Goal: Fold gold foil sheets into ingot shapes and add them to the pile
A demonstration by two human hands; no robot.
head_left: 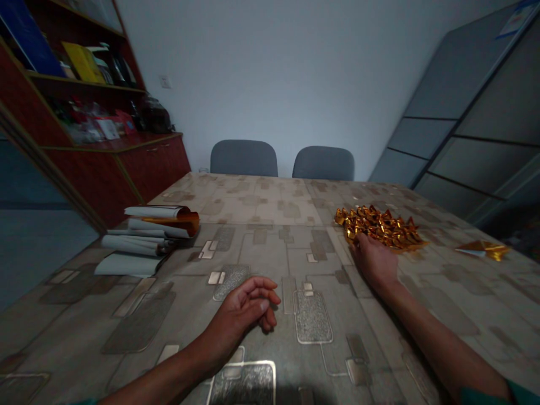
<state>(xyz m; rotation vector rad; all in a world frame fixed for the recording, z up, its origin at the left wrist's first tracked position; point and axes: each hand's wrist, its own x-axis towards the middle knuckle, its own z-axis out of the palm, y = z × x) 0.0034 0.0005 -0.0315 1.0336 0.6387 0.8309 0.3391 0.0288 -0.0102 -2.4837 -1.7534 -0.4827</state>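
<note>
My left hand [251,306] rests near the middle of the patterned table [261,247], its fingers loosely curled and apart, with nothing in it. On the right, my right hand [373,259] reaches to the near edge of a cluster of shiny gold folded pieces [386,228]. Its fingertips touch the cluster's near left side; whether they pinch a piece is hidden. A separate gold folded piece [485,249] lies farther right. At the left, curled sheets of paper [139,247], pale outside, lie stacked, and an orange-gold inner side shows on some.
Two grey chairs [243,157] stand behind the table's far edge, against a pale wall. A red-brown cabinet [147,169] with filled shelves stands at the left. Grey cabinet doors [426,129] stand at the right.
</note>
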